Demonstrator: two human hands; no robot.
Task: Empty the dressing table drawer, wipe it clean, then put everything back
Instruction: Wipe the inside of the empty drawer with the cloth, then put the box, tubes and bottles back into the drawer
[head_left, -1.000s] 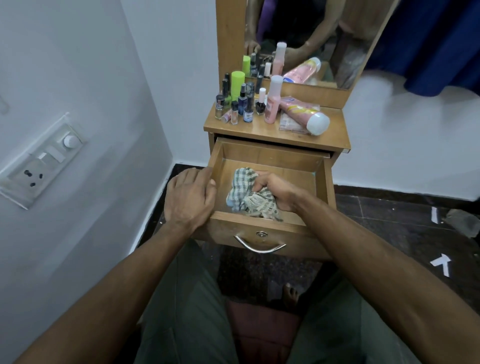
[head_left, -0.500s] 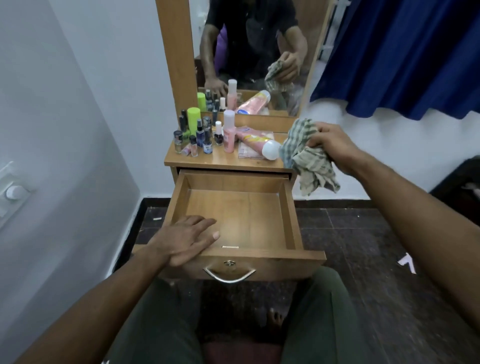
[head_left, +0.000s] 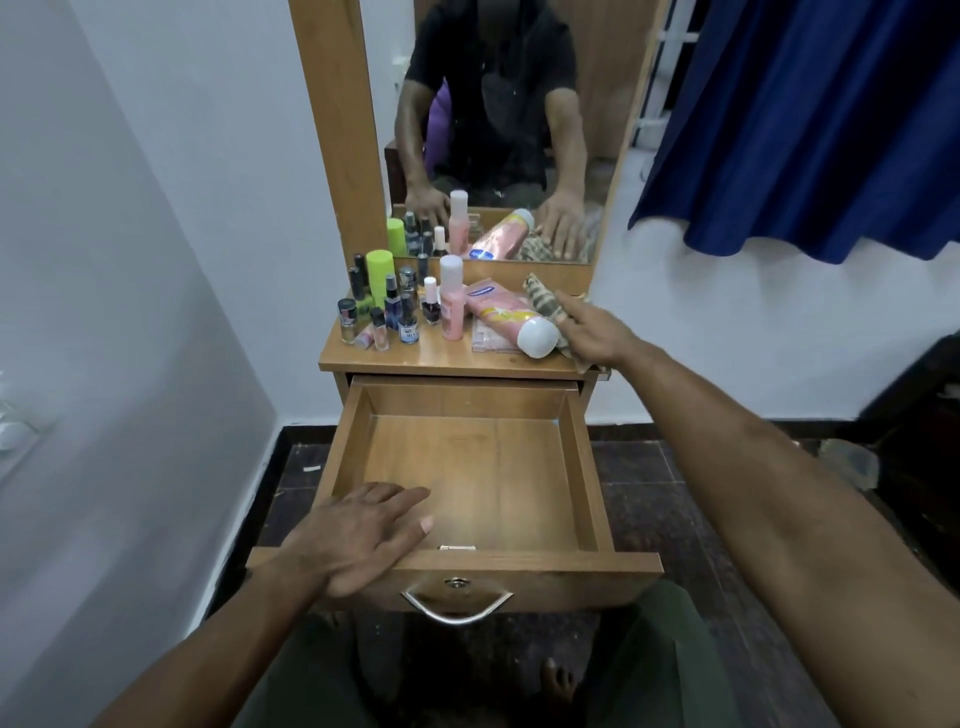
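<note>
Two hands in view, both flat. Left hand rests with straight fingers on the front-left corner of the open drawer, holding nothing. Right hand lies with fingers extended on the checked cloth, pressing it onto the right end of the dressing table top; no curl round the fabric that I can see.

Drawer is pulled out, inside bare except a small pale strip by the front wall. Contents stand on the top: pink tube with white cap lying just beside the cloth, upright pink bottle, green can, cluster of nail polish bottles.

Judgement: wiping looks done, refill step is next.

Risks:
- cloth hangs over the right edge of the top, so lifting the hand could let it slip to the floor
- tube lies on its side touching the cloth; dragging the cloth could roll it off
- small bottles stand packed close, so a reach into the group could topple several
- drawer is far out, and leaning weight on its front could tilt or strain it
</note>
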